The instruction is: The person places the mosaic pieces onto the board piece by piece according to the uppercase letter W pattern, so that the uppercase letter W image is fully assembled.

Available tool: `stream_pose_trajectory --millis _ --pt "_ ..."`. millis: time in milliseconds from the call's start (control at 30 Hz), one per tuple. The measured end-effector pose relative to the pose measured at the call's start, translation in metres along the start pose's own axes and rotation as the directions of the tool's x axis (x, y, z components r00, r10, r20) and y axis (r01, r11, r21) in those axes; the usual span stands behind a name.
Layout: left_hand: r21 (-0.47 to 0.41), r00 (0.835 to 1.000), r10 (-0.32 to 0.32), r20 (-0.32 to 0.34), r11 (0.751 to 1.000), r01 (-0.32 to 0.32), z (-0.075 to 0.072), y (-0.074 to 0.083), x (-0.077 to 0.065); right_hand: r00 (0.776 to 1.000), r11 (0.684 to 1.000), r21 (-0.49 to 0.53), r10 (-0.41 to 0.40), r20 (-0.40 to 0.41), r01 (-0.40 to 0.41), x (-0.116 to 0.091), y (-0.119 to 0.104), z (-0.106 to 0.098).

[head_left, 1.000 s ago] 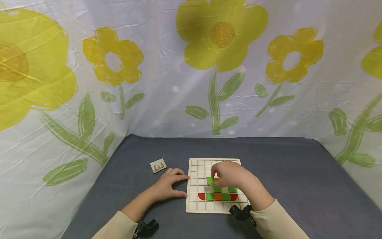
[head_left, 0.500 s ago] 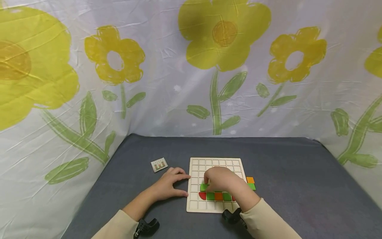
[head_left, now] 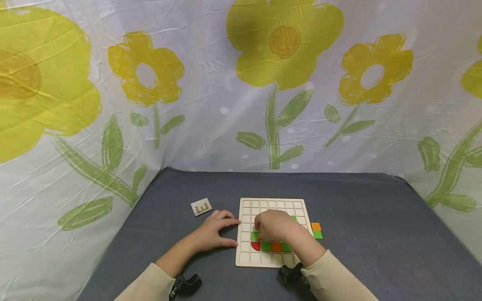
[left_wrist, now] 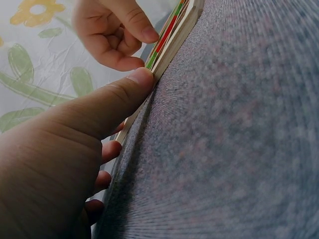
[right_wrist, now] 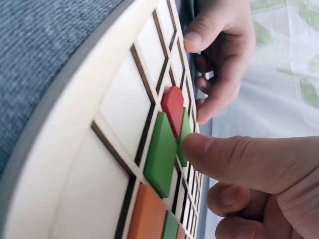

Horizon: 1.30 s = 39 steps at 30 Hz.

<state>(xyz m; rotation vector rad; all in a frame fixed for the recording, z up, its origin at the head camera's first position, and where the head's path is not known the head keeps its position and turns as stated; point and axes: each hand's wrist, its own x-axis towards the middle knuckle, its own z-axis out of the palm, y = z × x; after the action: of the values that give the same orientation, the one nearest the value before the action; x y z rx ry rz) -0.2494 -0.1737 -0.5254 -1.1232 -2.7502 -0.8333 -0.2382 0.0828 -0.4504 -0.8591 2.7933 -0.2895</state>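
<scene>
My right hand (head_left: pixel 276 225) bends over the wooden grid board (head_left: pixel 246 213) and pinches a green square tile (head_left: pixel 254 236) at the cell just behind a red rounded tile (head_left: pixel 255 246). In the right wrist view the thumb (right_wrist: pixel 199 145) touches that green tile's edge; the other fingertips are partly hidden. Green (head_left: pixel 265 246) and orange (head_left: pixel 276 247) tiles continue the red tile's row, partly covered by the right arm. My left hand (head_left: pixel 212 232) rests against the board's left edge, thumb and forefinger spread apart and touching it, as the thumb (left_wrist: pixel 117 97) shows in the left wrist view.
A small pattern card (head_left: pixel 201 207) lies behind my left hand. Against the board's right edge lie an orange tile (head_left: pixel 316 226) and a green tile (head_left: pixel 318 235). Another green tile (head_left: pixel 293 218) shows beyond my right hand. Dark grey cloth (head_left: pixel 361 234) covers the table.
My right hand has moved left and toward me, bringing the green tile down to the cell behind the red one. Tiles at the board's right edge have come into sight. The left hand stays put.
</scene>
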Motion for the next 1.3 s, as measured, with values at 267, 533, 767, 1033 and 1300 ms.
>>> stream_pose_trajectory --millis 267,533,767,1033,1300 --pt "-0.004 1.000 -0.006 0.015 1.000 0.006 0.001 0.001 0.002 0.999 0.999 0.043 0.009 -0.046 -0.007 -0.007 0.005 0.001" --pt "-0.010 1.000 -0.003 0.020 1.000 0.003 0.001 0.002 0.002 0.993 0.982 0.190 0.013 -0.117 0.009 -0.029 0.030 0.003" --pt "-0.027 1.000 -0.015 0.013 1.000 0.016 -0.002 0.003 0.000 0.989 0.946 0.323 0.070 -0.128 -0.025 -0.040 0.056 -0.011" --pt "-0.029 0.999 -0.034 0.028 0.999 0.035 -0.001 0.003 0.000 0.977 0.885 0.449 0.188 -0.104 -0.123 -0.058 0.094 -0.023" --pt "-0.027 0.999 -0.036 0.028 0.999 0.037 0.000 0.000 -0.001 0.965 0.825 0.533 0.257 -0.061 -0.186 -0.076 0.126 -0.020"
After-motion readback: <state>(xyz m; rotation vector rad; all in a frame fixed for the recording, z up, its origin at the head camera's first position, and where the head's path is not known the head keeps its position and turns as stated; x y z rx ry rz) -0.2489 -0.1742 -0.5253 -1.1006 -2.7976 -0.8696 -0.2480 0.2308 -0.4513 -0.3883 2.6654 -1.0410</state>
